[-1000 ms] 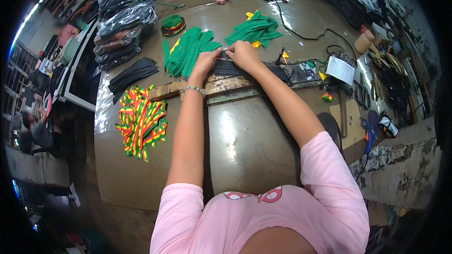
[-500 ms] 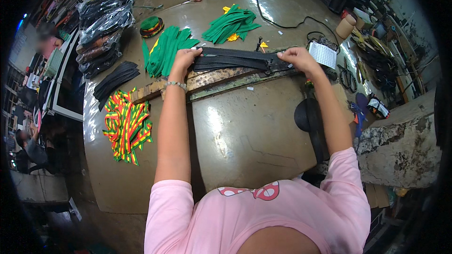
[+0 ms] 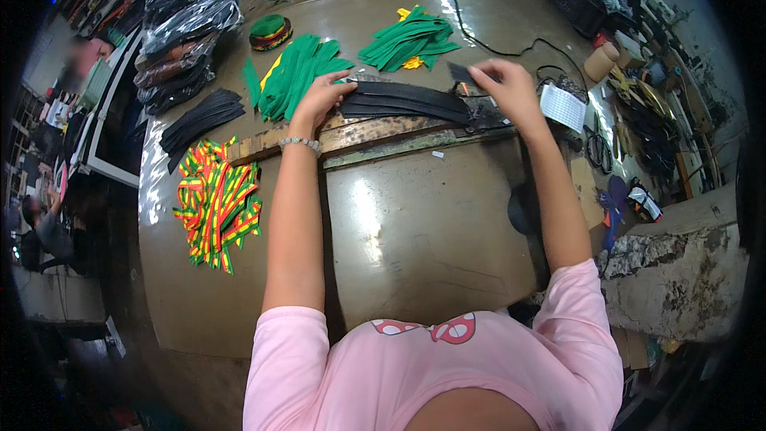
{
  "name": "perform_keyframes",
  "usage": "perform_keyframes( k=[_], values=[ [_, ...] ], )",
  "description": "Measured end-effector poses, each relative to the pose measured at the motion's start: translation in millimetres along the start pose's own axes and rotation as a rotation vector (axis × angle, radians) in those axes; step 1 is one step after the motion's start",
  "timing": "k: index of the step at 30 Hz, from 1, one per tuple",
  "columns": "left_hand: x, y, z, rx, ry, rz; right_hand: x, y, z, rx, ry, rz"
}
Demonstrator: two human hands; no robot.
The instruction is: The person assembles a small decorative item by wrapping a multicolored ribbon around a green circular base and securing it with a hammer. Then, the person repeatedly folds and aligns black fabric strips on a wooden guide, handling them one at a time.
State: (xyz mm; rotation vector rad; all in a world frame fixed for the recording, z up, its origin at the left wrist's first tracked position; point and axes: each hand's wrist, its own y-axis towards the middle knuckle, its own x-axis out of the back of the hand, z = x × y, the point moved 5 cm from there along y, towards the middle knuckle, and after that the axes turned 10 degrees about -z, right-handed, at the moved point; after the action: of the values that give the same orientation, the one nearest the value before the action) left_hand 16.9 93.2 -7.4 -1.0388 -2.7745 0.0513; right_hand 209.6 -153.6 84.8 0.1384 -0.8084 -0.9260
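Observation:
A bundle of flat black strips [image 3: 407,104] lies along a worn wooden bar [image 3: 279,137] on the table. My left hand [image 3: 319,104] grips the left end of these strips between thumb and fingers. At the other end, my right hand [image 3: 508,89] is raised slightly and pinches the short dark end of a black strip [image 3: 460,73]. Beneath the right hand, the bundle meets a dark metal fitting [image 3: 484,114] on the bar; my fingers partly hide the details there.
Green strips [image 3: 299,76] and another green pile [image 3: 408,38] lie beyond the bar. Striped red-yellow-green strips [image 3: 215,207] and more black strips [image 3: 199,118] are at left, near plastic-wrapped stacks [image 3: 187,16]. Scissors [image 3: 598,150] and a black cable [image 3: 487,50] lie right.
My right hand has lifted away from the bundle's right end, with a dark strip end now angled up from its fingers. My left hand stays at the left end. The view has shifted slightly.

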Motion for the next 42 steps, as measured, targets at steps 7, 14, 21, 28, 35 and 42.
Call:
perform_keyframes(
  k=[7, 14, 21, 28, 35, 42],
  values=[
    [0.3, 4.4, 4.1, 0.017, -0.016, 0.087, -149.6, 19.0, 64.3, 0.025, -0.085, 0.085],
    [0.1, 12.4, 12.1, 0.0, -0.059, -0.026, -165.7, 14.6, 54.6, 0.033, -0.165, 0.097],
    [-0.6, 13.4, 10.4, 0.052, 0.083, -0.101, -65.3, 17.7, 34.6, 0.115, -0.179, 0.264],
    [-1.1, 15.4, 11.7, 0.023, 0.191, -0.112, 23.2, -29.1, -54.0, -0.493, 0.175, 0.299],
    [-1.5, 13.3, 8.9, 0.047, 0.205, -0.139, -4.5, -53.8, -100.8, -0.696, 0.325, 0.351],
    [-3.7, 5.2, -1.1, -0.107, 0.041, -0.125, 24.2, -20.8, -70.5, -0.245, -0.245, 0.065]
  ],
)
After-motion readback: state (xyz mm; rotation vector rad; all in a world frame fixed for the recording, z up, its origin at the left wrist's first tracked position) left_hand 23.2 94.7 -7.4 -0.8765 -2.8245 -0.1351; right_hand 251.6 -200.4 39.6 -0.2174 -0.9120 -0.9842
